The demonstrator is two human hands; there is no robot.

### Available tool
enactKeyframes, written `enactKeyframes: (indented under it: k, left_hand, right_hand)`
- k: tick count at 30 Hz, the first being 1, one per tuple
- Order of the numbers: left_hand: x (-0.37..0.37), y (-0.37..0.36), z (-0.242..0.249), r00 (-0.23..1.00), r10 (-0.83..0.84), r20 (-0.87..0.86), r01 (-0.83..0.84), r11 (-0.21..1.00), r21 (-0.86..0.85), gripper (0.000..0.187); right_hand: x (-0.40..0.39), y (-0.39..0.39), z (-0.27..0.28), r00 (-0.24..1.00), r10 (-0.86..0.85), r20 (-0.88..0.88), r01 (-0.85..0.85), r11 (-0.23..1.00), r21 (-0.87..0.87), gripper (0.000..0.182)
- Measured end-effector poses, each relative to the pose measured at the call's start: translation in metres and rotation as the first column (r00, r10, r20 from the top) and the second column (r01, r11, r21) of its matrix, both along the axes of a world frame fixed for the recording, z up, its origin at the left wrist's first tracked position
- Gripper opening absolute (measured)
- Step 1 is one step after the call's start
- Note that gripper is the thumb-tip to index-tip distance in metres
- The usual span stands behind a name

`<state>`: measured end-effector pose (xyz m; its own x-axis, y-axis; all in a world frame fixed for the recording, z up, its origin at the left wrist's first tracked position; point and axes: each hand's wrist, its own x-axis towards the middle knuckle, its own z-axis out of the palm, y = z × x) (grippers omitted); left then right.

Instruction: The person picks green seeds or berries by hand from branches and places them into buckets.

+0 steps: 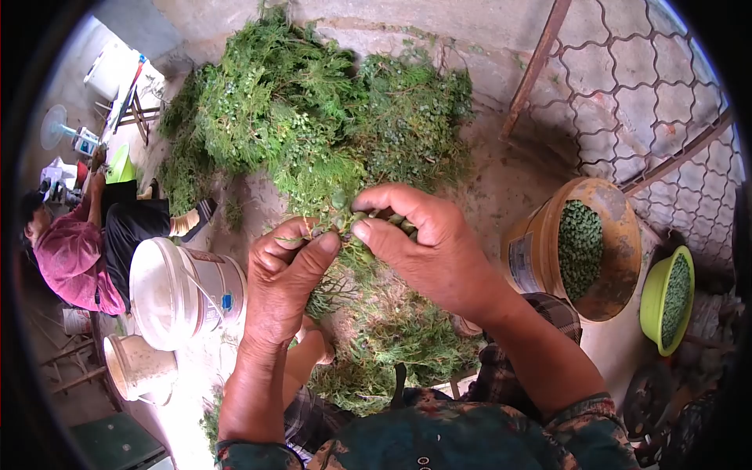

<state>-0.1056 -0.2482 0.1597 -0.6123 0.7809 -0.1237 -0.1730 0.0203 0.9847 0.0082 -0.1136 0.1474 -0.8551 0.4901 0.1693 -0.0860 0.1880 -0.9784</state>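
Note:
My left hand (pixel 280 283) and my right hand (pixel 423 243) meet in the middle of the view, both pinching a green cypress-like sprig (pixel 345 270) with small green cones (pixel 368 219) on it. The right thumb and fingers close around the cones. The left thumb and forefinger grip the stem just beside them. Behind the hands lies a big heap of green branches (pixel 313 110) on the concrete floor. More cut sprigs (pixel 399 345) lie on my lap below the hands.
An orange bucket (pixel 540 258) holding green cones stands at the right, with a lime-green bowl (pixel 654 305) of cones beyond it. A white bucket (pixel 180 290) and a small jug (pixel 137 368) lie at the left. Another person in pink (pixel 74 258) sits far left. A metal grille (pixel 650 94) stands top right.

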Motion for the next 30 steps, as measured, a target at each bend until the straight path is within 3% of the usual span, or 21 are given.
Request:
enactKeyframes:
  k: [1,3,4,5,6,7,8,9,10,11,14,17,21,22,27,29,30]
  left_hand:
    - [0.001,0.001,0.0,1.0,-0.003,0.002,0.003,1.0,-0.003,0.005]
    - [0.004,0.003,0.001,0.999,0.043,0.019,-0.043,0.999,-0.019,0.006]
    - [0.001,0.001,-0.001,0.999,0.04,0.019,-0.04,0.999,-0.019,0.006]
    - [-0.004,-0.003,-0.004,0.997,0.071,0.034,-0.071,0.997,-0.007,0.012]
    - [-0.007,-0.004,-0.006,0.993,0.104,0.051,-0.105,0.994,0.007,0.017]
    - [-0.007,-0.004,-0.004,0.993,0.106,0.05,-0.107,0.994,0.017,0.017]
    - [-0.006,-0.004,-0.003,0.982,0.1,0.159,-0.108,0.993,0.043,0.017]
    - [-0.005,-0.004,-0.002,0.96,0.088,0.267,-0.109,0.992,0.063,0.017]
    - [-0.006,-0.006,-0.004,0.961,0.067,0.27,-0.083,0.995,0.05,0.021]
    - [-0.007,-0.008,-0.002,0.961,0.066,0.269,-0.082,0.995,0.049,0.021]
    - [-0.012,-0.013,0.004,0.92,-0.096,0.381,0.07,0.994,0.081,0.022]
    - [-0.016,-0.012,0.003,0.84,-0.127,0.527,0.091,0.991,0.095,0.025]
    - [-0.019,-0.013,-0.002,0.789,-0.164,0.592,0.147,0.986,0.078,0.025]
    - [-0.017,-0.013,-0.003,0.82,-0.126,0.559,0.122,0.992,0.045,0.025]
    - [-0.012,-0.008,0.005,0.846,-0.079,0.527,0.096,0.995,-0.005,0.024]
    - [-0.008,-0.005,0.005,0.887,-0.007,0.462,0.045,0.996,-0.072,0.025]
    - [-0.01,-0.006,0.005,0.886,-0.012,0.464,0.05,0.996,-0.069,0.025]
  right_hand:
    - [0.001,0.001,-0.001,1.0,-0.003,0.002,0.003,1.0,-0.003,0.017]
    - [0.001,0.008,-0.002,0.994,-0.073,-0.084,0.102,0.901,0.422,0.011]
    - [0.004,0.017,0.001,0.994,-0.076,-0.084,0.105,0.901,0.422,0.011]
    - [0.01,0.03,0.006,0.988,-0.084,-0.133,0.083,0.996,-0.018,0.01]
    - [0.017,0.043,0.013,0.979,-0.11,-0.175,0.02,0.894,-0.448,0.01]
    - [0.019,0.05,0.018,0.968,-0.146,-0.204,-0.071,0.619,-0.782,0.01]
    - [0.017,0.047,0.016,0.968,-0.146,-0.206,-0.072,0.623,-0.779,0.01]
    - [0.014,0.039,0.01,0.974,-0.099,-0.202,-0.118,0.541,-0.832,0.013]
    - [0.011,0.034,0.004,0.978,-0.052,-0.204,-0.159,0.452,-0.878,0.015]
    - [0.007,0.031,0.001,0.979,0.024,-0.202,-0.193,0.429,-0.882,0.022]
    - [0.004,0.014,0.011,0.993,0.118,-0.013,-0.063,0.431,-0.9,0.034]
    - [0.004,0.01,0.011,0.959,0.267,-0.094,-0.205,0.426,-0.881,0.036]
    - [0.003,0.007,0.016,0.941,0.325,-0.091,-0.245,0.47,-0.848,0.028]
    - [0.003,0.008,0.015,0.937,0.33,-0.117,-0.252,0.406,-0.879,0.021]
    - [0.001,0.011,0.01,0.961,0.236,-0.146,-0.225,0.354,-0.908,0.018]
    - [0.001,0.009,0.01,0.991,0.131,-0.034,-0.097,0.51,-0.854,0.012]
    - [0.004,0.016,0.01,0.991,0.127,-0.031,-0.092,0.513,-0.853,0.012]
